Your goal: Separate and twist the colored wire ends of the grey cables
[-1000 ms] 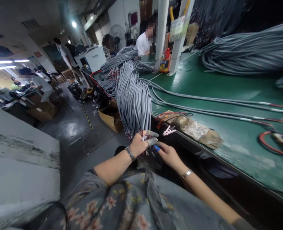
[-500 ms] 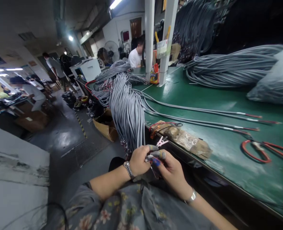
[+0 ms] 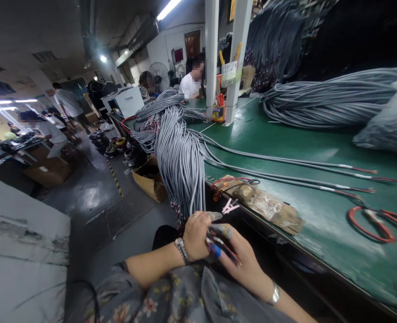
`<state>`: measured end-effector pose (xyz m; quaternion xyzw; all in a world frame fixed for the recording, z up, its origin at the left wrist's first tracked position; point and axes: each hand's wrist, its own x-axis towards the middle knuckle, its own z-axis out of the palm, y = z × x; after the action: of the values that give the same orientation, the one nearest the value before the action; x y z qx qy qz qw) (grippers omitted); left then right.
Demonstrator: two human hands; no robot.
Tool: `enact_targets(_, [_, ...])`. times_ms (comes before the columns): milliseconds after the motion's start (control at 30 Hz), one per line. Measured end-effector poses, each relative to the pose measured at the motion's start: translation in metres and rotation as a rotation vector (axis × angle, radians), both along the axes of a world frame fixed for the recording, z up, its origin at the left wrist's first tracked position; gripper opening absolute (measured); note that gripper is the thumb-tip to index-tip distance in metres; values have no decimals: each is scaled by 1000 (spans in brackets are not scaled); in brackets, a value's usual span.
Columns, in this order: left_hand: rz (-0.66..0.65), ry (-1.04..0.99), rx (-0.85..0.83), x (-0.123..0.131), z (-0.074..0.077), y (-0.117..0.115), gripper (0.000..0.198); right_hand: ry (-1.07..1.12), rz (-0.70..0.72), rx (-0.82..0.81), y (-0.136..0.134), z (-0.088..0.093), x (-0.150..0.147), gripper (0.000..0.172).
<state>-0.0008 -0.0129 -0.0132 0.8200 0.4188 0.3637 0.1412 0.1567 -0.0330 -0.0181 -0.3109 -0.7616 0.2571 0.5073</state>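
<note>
My left hand is closed, with a watch at its wrist, around what looks like the end of a grey cable; most of that end is hidden in the fist. Thin red, white and dark wires stick out from it across the palm side of my right hand. The right thumb, wrapped in blue tape, and the forefinger close on these wires. Grey covers sit on fingertips of both hands. Just beyond the fingers a pink clip sits at the bench edge. A thick bundle of grey cables hangs over the edge by my left hand.
On the green bench lie several separate cables with bared wire ends, red-handled pliers and a taped cardboard piece. Another cable coil lies at the back right. A cardboard box stands on the floor. Co-workers are farther off.
The right hand's fingers have shifted, and the wires now show fanned along its palm side. The left hand stays closed close beside it. The view has tilted slightly.
</note>
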Motion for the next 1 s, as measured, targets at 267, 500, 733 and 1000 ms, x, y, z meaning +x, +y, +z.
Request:
enact_targets(267, [-80, 30, -30, -7, -1, 3, 46, 53, -32, -175, 3, 0, -1, 18])
enact_targets(500, [111, -51, -157, -6, -1, 6, 37, 72, -74, -253, -2, -8, -4, 21])
enact_targets(733, [83, -23, -215, 2, 2, 6, 40, -2, -151, -69, 4, -1, -19, 17])
enact_targets(1000, [-82, -171, -247, -11, 2, 8, 55, 179, -75, -230, 2, 7, -7, 15])
